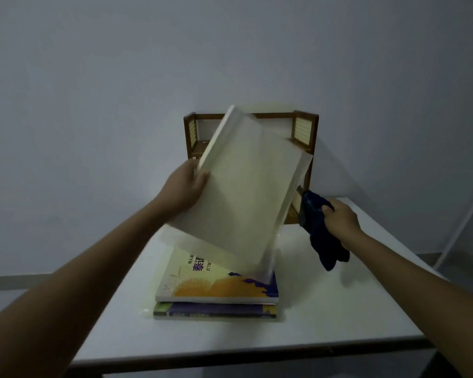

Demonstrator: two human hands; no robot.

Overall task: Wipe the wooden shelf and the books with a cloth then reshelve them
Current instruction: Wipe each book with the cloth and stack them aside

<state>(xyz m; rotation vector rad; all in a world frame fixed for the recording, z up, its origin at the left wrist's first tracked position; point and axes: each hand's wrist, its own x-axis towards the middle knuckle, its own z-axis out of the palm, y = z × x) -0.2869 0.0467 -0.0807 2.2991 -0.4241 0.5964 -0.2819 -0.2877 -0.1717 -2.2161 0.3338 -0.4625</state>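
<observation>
At centre frame the left hand [185, 188] grips a pale book [250, 186] by its left edge, tilted above two stacked books [219, 289] on the white table [325, 309]. Right of it, the right hand [339, 221] clutches a dark cloth [318, 227]. The wooden shelf [305, 129] stands behind; its contents are hidden.

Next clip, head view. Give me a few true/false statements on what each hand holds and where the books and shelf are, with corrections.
1. The left hand holds a pale book tilted in the air. True.
2. The right hand is empty. False: it grips a dark blue cloth.
3. Two books lie stacked on the white table. True.
4. The wooden shelf stands at the table's near edge. False: it stands at the far side, by the wall.
</observation>
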